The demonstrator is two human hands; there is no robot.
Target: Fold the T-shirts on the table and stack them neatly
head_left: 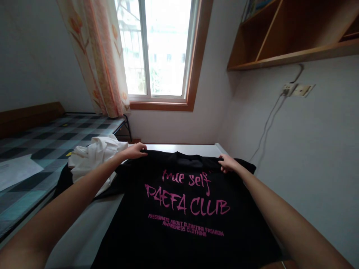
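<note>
A black T-shirt (179, 239) with pink lettering is stretched out in front of me over a white table (81, 231). My left hand (137, 150) pinches the shirt near its left shoulder. At the opposite shoulder, my right hand (227, 163) grips the cloth with curled fingers. The neckline lies between both hands, at the far edge of the shirt. Left of my left hand sits a crumpled white garment (97, 153), with dark cloth (64, 182) under and beside it.
A bed (81, 125) with checked bedding stands at the left, a sheet of paper (19, 170) on it. Beyond the table are a window (165, 48) and a flowered curtain (103, 56). Wooden shelves (294, 56) hang at upper right, above a socket (300, 89) with a dangling cable (265, 129).
</note>
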